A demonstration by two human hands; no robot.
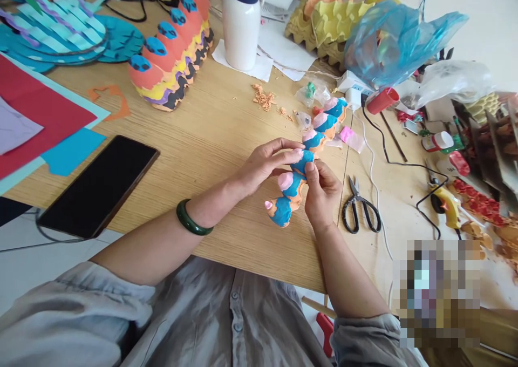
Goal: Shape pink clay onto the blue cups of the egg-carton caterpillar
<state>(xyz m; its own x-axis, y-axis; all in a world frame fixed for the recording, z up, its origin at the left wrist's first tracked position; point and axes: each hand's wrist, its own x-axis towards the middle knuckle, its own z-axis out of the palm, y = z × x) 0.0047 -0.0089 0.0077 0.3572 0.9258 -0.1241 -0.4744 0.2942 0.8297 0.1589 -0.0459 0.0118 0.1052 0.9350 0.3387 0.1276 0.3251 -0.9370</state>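
A strip of egg-carton cups point(300, 166) runs between my hands, its cups capped with pink and blue clay-like material over an orange base. My right hand point(322, 195) grips it from the side, thumb pressed on a blue cup and the other fingers behind. On the other side, my left hand point(265, 164) has its fingertips against the pink top of the same middle cup; its thumb is partly hidden. Only a small pink piece point(268, 205) tops the nearest cup. Black-handled scissors point(356, 202) lie open right of my right hand.
A larger decorated egg-carton piece point(172, 59) and a white bottle point(242, 27) stand behind. A phone point(101, 186) lies at left. Orange scraps point(264, 97) lie mid-table. White and black cables, a blue bag point(388, 43) and a yellow glue gun point(447, 205) occupy the right.
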